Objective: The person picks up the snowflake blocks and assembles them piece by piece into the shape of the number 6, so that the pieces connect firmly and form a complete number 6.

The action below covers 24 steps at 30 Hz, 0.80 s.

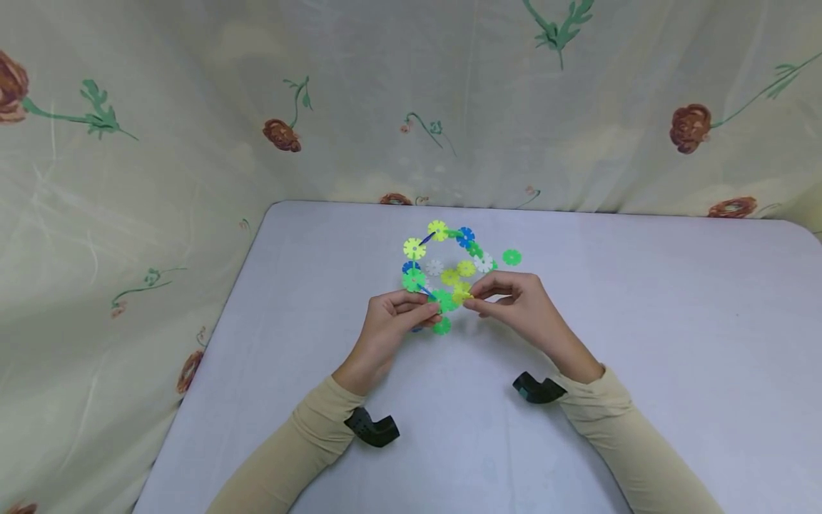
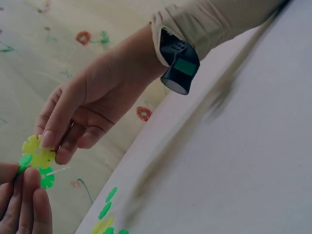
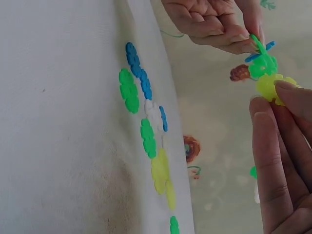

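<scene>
In the head view my left hand pinches a green snowflake disc at the end of a chain of slotted plastic discs. The chain curves up through green, yellow and blue discs and round toward a white disc. My right hand pinches a yellow snowflake disc between thumb and fingertips, against the green one. In the right wrist view the yellow disc meets the green disc; whether their slots are joined I cannot tell. Fingertips partly cover both discs.
Loose discs lie on the white table around the hands, among them a green disc to the right and another green disc nearer me. A flowered curtain hangs behind the table and at its left.
</scene>
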Each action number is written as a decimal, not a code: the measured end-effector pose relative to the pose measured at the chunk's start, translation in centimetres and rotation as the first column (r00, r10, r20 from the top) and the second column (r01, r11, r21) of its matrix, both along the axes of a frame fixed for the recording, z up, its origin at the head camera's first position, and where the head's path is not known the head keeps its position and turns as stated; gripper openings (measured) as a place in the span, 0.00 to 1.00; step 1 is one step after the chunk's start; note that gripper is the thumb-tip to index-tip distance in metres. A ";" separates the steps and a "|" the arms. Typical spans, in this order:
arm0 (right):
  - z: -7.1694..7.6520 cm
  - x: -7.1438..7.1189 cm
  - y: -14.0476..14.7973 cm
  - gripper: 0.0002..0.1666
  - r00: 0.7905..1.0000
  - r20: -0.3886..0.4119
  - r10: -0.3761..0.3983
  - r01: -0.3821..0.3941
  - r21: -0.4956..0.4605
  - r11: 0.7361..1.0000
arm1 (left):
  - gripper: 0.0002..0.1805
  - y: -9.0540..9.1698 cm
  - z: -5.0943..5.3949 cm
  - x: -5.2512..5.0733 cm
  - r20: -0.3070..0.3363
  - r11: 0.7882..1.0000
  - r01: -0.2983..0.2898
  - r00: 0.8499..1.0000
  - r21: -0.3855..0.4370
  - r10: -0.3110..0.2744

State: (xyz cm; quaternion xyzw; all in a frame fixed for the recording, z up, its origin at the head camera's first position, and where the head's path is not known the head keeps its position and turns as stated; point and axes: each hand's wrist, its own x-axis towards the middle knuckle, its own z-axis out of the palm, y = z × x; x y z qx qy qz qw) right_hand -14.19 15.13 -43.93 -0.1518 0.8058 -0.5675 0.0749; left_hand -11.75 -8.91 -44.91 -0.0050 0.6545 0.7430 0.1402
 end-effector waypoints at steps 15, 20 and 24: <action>-0.3 0.4 -0.5 0.05 0.967 -0.252 0.021 -0.010 0.044 0.999 | 0.11 0.0 -0.2 0.0 -0.016 1.000 0.012 1.000 0.017 -0.012; -0.4 0.5 -0.6 0.07 0.941 -0.337 0.027 -0.007 0.062 0.998 | 0.11 0.0 -0.1 0.0 0.000 1.000 0.012 1.000 0.018 -0.012; -0.5 0.6 -0.7 0.09 0.923 -0.383 0.041 -0.018 0.062 0.998 | 0.11 -0.1 -0.1 0.0 0.002 1.000 0.017 1.000 0.012 -0.017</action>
